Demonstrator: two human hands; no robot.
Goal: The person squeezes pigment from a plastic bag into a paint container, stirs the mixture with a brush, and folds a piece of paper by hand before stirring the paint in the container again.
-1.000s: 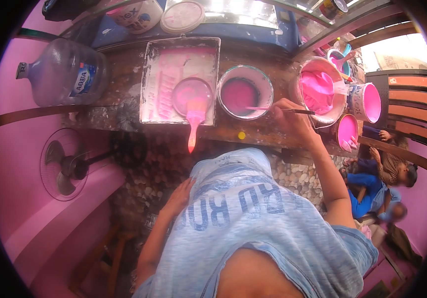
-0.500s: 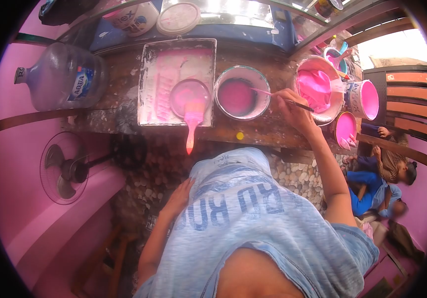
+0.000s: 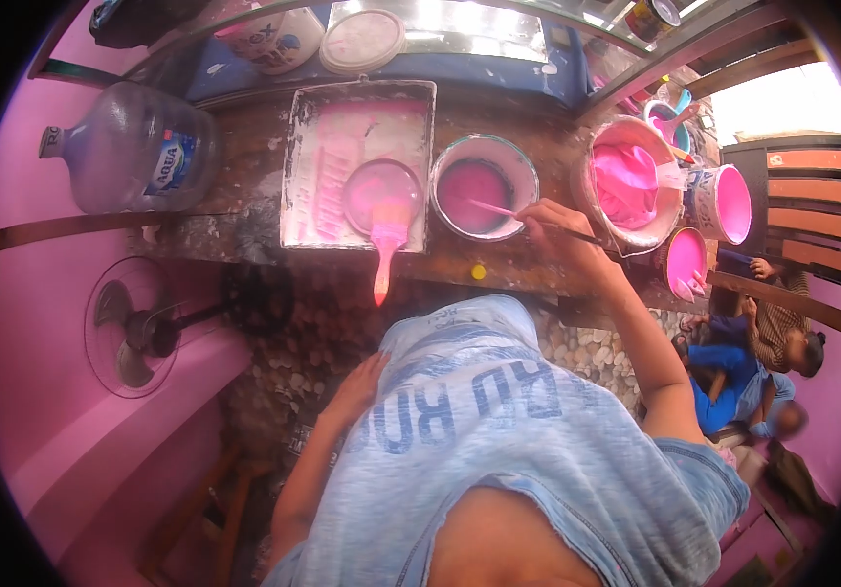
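Note:
My right hand point(image 3: 559, 233) is closed around a thin stick point(image 3: 491, 208), its near end coated pink and its other end dark. The stick's pink end reaches into a white bucket point(image 3: 530, 176) that holds pink paint point(image 3: 472, 191). My left hand point(image 3: 360, 384) lies against the side of my blue shirt point(image 3: 450, 401), fingers stretched out and holding nothing. Left of the bucket is a paint tray point(image 3: 287, 196) smeared pink. A wide paintbrush point(image 3: 385, 249) lies across a round lid point(image 3: 362, 186) on the tray, handle sticking out over its front edge.
Right of my hand stand a large pail point(image 3: 677, 196) with bright pink contents, a tipped-looking white tub point(image 3: 733, 203) and a small can point(image 3: 686, 262). A water jug point(image 3: 142, 152) lies at the left of the wooden table point(image 3: 254, 220). Below is a fan point(image 3: 147, 333). People point(image 3: 758, 342) sit at right.
My right hand has moved left and closer to my body, and the stick's end has shifted the same way inside the bucket. The view has shifted slightly; my left hand stays on the shirt.

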